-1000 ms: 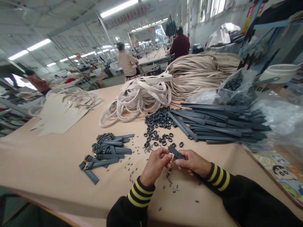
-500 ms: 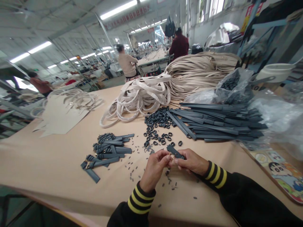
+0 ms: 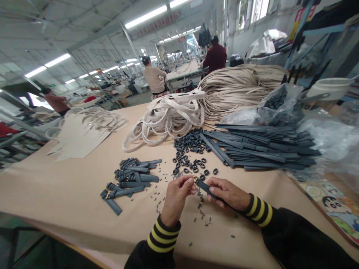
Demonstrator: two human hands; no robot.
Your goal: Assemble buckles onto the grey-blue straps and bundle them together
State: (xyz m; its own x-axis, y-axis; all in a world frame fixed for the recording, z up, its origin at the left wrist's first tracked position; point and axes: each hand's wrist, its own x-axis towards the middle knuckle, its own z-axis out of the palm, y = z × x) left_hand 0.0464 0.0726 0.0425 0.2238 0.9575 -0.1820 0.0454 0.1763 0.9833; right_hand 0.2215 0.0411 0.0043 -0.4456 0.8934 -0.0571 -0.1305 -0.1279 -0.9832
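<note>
Just below center of the frame, dark strap (image 3: 204,186): gold buckle (image 3: 195,179) at its tip, right hand (image 3: 228,192) pinching it further back.
Left hand (image 3: 179,192): looks like thumb and fingertip pinch the buckle's edge.
Buckle handling: imo keep it square, grip close so the strap doesn't twist.
Brown tabletop (image 3: 70,186): dark loops (image 3: 190,141) mid-frame, tiny bits (image 3: 190,244) scattered below.
Workshop ceiling (image 3: 84,22): upper frame, lit tubes (image 3: 146,17), people (image 3: 155,77) below.

The right hand's grip (image 3: 228,193) hides part of the dark strap (image 3: 203,185), and the right edge crops the cartoon board (image 3: 335,205).
</note>
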